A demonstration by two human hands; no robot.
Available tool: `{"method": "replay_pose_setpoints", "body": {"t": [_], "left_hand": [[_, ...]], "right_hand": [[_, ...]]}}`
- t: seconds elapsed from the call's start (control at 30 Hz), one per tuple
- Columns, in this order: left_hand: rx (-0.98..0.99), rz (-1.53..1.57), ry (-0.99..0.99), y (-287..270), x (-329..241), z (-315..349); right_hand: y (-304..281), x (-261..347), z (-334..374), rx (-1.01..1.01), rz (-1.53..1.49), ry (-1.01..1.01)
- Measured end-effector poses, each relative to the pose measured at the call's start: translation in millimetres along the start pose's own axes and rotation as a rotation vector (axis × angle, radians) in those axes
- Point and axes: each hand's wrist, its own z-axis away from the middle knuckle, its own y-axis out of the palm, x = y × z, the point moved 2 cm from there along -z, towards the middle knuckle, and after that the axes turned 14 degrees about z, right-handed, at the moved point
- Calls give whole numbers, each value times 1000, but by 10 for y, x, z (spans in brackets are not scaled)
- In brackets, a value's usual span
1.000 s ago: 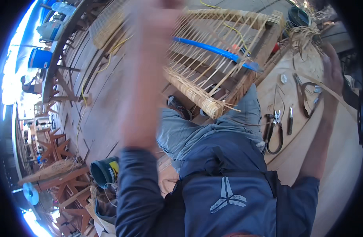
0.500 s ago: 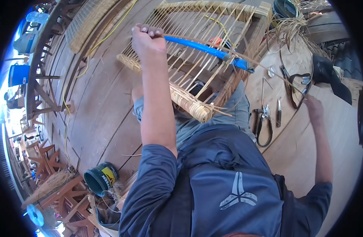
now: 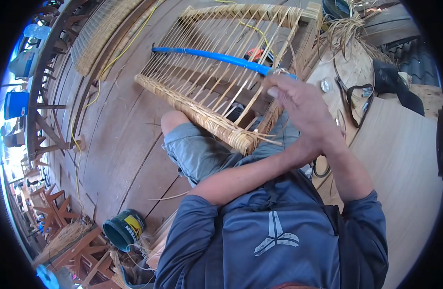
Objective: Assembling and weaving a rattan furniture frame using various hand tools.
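A wooden frame bound with rattan (image 3: 183,100) lies before me, strung with many pale strands. A curved blue tube (image 3: 216,57) runs across the strands, its left end bare. My right hand (image 3: 303,103) is at the tube's right end, fingers curled and pressed together. What they pinch is hidden. My left forearm crosses beneath my right wrist, and my left hand (image 3: 305,150) is mostly covered by it, so its fingers do not show. Loose strand ends stick out at the frame's near corner.
Hand tools, including dark-handled pliers (image 3: 358,98), lie on the board to the right. Loose fibre (image 3: 344,29) is bunched at the far right. A dark green bucket (image 3: 125,229) stands at the lower left. A yellow cord (image 3: 103,72) crosses the floor.
My left hand has left the blue tube's left end and swung down and right, under my right wrist. My right hand has come in from the far right to the tube's right end.
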Motion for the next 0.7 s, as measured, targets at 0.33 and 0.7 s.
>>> {"method": "replay_pose_setpoints", "body": {"t": [0.33,0.7], "left_hand": [[-569,-1067,-7,-1459,-942,945],[-242,-1077,-11,-2119,-561,483]], "right_hand": [[-84,-693,743,266,12,467],[565,-954,255,382,-429,640]]}}
